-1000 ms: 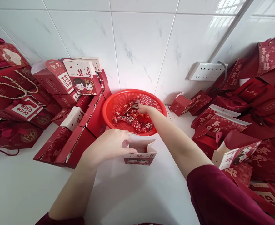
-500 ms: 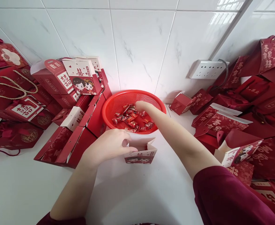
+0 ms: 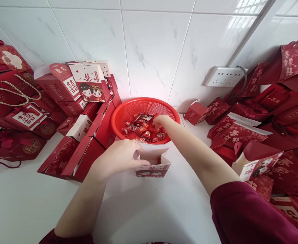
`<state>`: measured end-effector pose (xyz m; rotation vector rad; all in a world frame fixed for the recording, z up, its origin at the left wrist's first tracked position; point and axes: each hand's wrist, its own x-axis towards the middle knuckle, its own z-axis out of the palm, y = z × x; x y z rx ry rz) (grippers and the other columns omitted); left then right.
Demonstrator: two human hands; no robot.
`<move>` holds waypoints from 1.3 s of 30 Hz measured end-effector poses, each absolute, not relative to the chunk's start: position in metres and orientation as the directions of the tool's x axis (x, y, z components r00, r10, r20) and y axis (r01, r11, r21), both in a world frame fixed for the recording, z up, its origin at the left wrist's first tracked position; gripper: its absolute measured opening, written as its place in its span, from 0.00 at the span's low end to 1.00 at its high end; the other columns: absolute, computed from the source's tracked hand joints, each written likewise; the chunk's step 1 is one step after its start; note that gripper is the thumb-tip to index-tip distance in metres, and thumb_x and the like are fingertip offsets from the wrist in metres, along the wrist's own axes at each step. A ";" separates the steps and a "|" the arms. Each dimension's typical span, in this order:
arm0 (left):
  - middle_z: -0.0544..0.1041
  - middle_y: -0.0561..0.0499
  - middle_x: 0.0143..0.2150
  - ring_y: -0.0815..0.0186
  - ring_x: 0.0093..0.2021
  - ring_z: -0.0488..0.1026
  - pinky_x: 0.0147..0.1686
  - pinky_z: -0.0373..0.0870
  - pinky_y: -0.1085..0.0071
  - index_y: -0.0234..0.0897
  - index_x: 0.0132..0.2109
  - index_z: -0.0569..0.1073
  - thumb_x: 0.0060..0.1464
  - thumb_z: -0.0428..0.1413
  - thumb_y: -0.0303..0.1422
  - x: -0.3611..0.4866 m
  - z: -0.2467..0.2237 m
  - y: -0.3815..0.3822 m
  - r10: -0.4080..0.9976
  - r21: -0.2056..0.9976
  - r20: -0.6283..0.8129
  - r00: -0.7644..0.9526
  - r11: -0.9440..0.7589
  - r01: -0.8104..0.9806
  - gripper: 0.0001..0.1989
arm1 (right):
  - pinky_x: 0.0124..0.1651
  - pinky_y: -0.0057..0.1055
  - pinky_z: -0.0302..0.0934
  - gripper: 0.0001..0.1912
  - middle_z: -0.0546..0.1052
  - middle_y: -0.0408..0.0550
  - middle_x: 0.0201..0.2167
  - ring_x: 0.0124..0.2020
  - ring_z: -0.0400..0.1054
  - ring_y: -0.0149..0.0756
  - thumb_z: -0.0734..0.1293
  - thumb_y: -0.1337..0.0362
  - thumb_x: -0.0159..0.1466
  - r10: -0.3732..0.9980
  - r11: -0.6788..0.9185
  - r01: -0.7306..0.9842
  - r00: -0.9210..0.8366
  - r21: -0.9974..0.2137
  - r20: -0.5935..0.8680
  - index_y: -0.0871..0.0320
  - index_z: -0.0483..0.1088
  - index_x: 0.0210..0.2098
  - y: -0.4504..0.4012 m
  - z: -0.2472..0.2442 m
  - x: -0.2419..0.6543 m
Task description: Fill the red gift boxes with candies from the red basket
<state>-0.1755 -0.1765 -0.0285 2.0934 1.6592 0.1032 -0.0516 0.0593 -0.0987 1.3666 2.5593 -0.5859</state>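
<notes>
A small open-topped paper box [image 3: 155,171], white and red with cartoon faces, stands upright on the white surface. My left hand [image 3: 123,155] grips its left side, thumb along the near rim and fingers at the back. Just behind it sits a red mesh basket [image 3: 118,110] holding several wrapped red candies [image 3: 142,128]. My right hand [image 3: 161,122] reaches into the basket at its right side, fingers bent down over the candies; the fingertips are partly hidden, and whether they pinch anything does not show.
Upright cartoon-printed boxes [image 3: 88,83] and long red boxes [image 3: 62,156] stand left of the basket. Stacked red gift boxes [image 3: 288,169] fill the right side. A white power strip [image 3: 225,76] is on the tiled wall [image 3: 151,51] behind.
My right hand has shifted slightly right and toward me within the basket, uncovering more candies. My left hand and the paper box have stayed in place.
</notes>
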 end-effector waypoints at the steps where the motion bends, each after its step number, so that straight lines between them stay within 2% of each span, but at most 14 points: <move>1: 0.80 0.55 0.35 0.59 0.36 0.76 0.31 0.66 0.70 0.50 0.44 0.79 0.51 0.58 0.50 -0.176 -0.029 -0.178 0.941 0.389 -0.227 0.252 -0.150 0.909 0.16 | 0.48 0.42 0.70 0.17 0.74 0.52 0.51 0.47 0.72 0.40 0.66 0.58 0.69 0.753 0.495 0.833 -0.553 -0.247 -0.357 0.60 0.70 0.53 0.057 -0.094 -0.051; 3: 0.80 0.54 0.38 0.56 0.38 0.77 0.33 0.67 0.68 0.50 0.47 0.78 0.49 0.59 0.52 -0.175 -0.029 -0.182 0.947 0.364 -0.216 0.238 -0.148 0.920 0.20 | 0.47 0.40 0.70 0.15 0.74 0.51 0.50 0.45 0.72 0.38 0.66 0.58 0.69 0.749 0.500 0.830 -0.558 -0.248 -0.358 0.59 0.71 0.51 0.050 -0.080 -0.047; 5: 0.80 0.53 0.42 0.54 0.43 0.77 0.38 0.69 0.66 0.52 0.49 0.78 0.50 0.60 0.51 -0.171 -0.027 -0.190 0.941 0.352 -0.186 0.282 -0.204 0.913 0.20 | 0.48 0.40 0.69 0.12 0.76 0.52 0.48 0.45 0.72 0.39 0.66 0.60 0.69 0.753 0.534 0.795 -0.602 -0.288 -0.264 0.59 0.72 0.48 0.037 -0.064 -0.039; 7: 0.79 0.52 0.48 0.53 0.50 0.75 0.46 0.69 0.65 0.52 0.50 0.77 0.53 0.59 0.50 -0.166 -0.024 -0.200 0.925 0.347 -0.157 0.347 -0.278 0.896 0.19 | 0.52 0.40 0.66 0.11 0.77 0.55 0.47 0.48 0.72 0.44 0.67 0.62 0.67 0.753 0.587 0.728 -0.651 -0.353 -0.090 0.61 0.73 0.46 0.014 -0.048 -0.023; 9: 0.77 0.51 0.53 0.53 0.54 0.73 0.52 0.68 0.63 0.50 0.52 0.77 0.53 0.60 0.51 -0.160 -0.021 -0.210 0.908 0.354 -0.136 0.395 -0.328 0.876 0.21 | 0.55 0.38 0.64 0.14 0.76 0.52 0.50 0.51 0.70 0.43 0.64 0.61 0.69 0.741 0.635 0.654 -0.666 -0.412 0.086 0.59 0.70 0.52 -0.015 -0.034 0.001; 12: 0.77 0.49 0.54 0.53 0.56 0.72 0.56 0.67 0.63 0.49 0.56 0.75 0.53 0.61 0.50 -0.152 -0.016 -0.219 0.902 0.372 -0.121 0.413 -0.345 0.862 0.24 | 0.51 0.37 0.68 0.13 0.79 0.48 0.45 0.45 0.74 0.40 0.67 0.59 0.67 0.693 0.694 0.397 -0.592 -0.600 0.411 0.57 0.71 0.49 -0.062 -0.019 0.042; 14: 0.77 0.50 0.53 0.55 0.57 0.71 0.58 0.66 0.63 0.50 0.57 0.74 0.59 0.57 0.48 -0.147 -0.012 -0.220 0.911 0.377 -0.090 0.403 -0.344 0.860 0.21 | 0.50 0.38 0.69 0.13 0.79 0.47 0.44 0.45 0.75 0.41 0.69 0.58 0.65 0.690 0.690 0.277 -0.531 -0.668 0.492 0.54 0.72 0.48 -0.088 -0.014 0.065; 17: 0.77 0.53 0.54 0.61 0.57 0.72 0.59 0.65 0.67 0.53 0.59 0.73 0.69 0.45 0.41 -0.144 -0.011 -0.217 0.914 0.378 -0.044 0.403 -0.358 0.854 0.18 | 0.51 0.40 0.70 0.14 0.79 0.47 0.44 0.45 0.75 0.42 0.71 0.57 0.63 0.697 0.679 0.239 -0.507 -0.694 0.507 0.52 0.73 0.48 -0.111 -0.012 0.086; 19: 0.77 0.55 0.55 0.63 0.55 0.74 0.55 0.68 0.69 0.54 0.61 0.71 0.70 0.43 0.39 -0.143 -0.014 -0.214 0.916 0.378 -0.051 0.398 -0.351 0.857 0.19 | 0.51 0.40 0.71 0.15 0.79 0.46 0.45 0.45 0.76 0.42 0.72 0.58 0.63 0.680 0.692 0.233 -0.530 -0.684 0.507 0.52 0.73 0.48 -0.117 -0.012 0.090; 23: 0.72 0.57 0.60 0.64 0.51 0.76 0.45 0.72 0.73 0.57 0.63 0.67 0.66 0.52 0.39 -0.148 -0.024 -0.210 0.910 0.351 -0.093 0.404 -0.349 0.869 0.20 | 0.49 0.40 0.72 0.15 0.79 0.47 0.45 0.45 0.76 0.43 0.70 0.60 0.64 0.655 0.731 0.289 -0.551 -0.618 0.517 0.52 0.72 0.49 -0.122 -0.012 0.089; 28: 0.73 0.48 0.57 0.59 0.43 0.78 0.37 0.72 0.69 0.43 0.56 0.73 0.60 0.58 0.41 -0.151 -0.027 -0.215 0.906 0.169 -0.145 0.397 -0.373 0.912 0.19 | 0.49 0.41 0.71 0.13 0.80 0.47 0.45 0.44 0.76 0.43 0.68 0.61 0.65 0.655 0.745 0.358 -0.549 -0.563 0.519 0.52 0.72 0.50 -0.127 -0.009 0.090; 32: 0.72 0.47 0.55 0.60 0.38 0.77 0.33 0.71 0.66 0.40 0.52 0.74 0.59 0.58 0.44 -0.148 -0.023 -0.218 0.900 0.085 -0.152 0.409 -0.401 0.912 0.18 | 0.49 0.39 0.71 0.13 0.79 0.46 0.45 0.44 0.76 0.42 0.68 0.61 0.66 0.657 0.744 0.372 -0.554 -0.555 0.511 0.52 0.72 0.50 -0.130 -0.007 0.092; 35: 0.70 0.49 0.57 0.62 0.37 0.76 0.34 0.72 0.66 0.46 0.60 0.70 0.61 0.55 0.47 -0.147 -0.021 -0.217 0.898 0.103 -0.150 0.413 -0.401 0.910 0.23 | 0.48 0.39 0.71 0.13 0.79 0.46 0.46 0.44 0.76 0.42 0.67 0.61 0.66 0.648 0.753 0.381 -0.576 -0.537 0.499 0.52 0.71 0.50 -0.131 -0.007 0.093; 39: 0.68 0.51 0.56 0.65 0.36 0.75 0.36 0.73 0.68 0.61 0.67 0.59 0.63 0.53 0.47 -0.148 -0.020 -0.214 0.885 0.178 -0.166 0.435 -0.407 0.896 0.27 | 0.49 0.39 0.71 0.13 0.79 0.46 0.46 0.44 0.76 0.42 0.66 0.62 0.67 0.640 0.759 0.393 -0.598 -0.519 0.482 0.52 0.71 0.51 -0.132 -0.006 0.092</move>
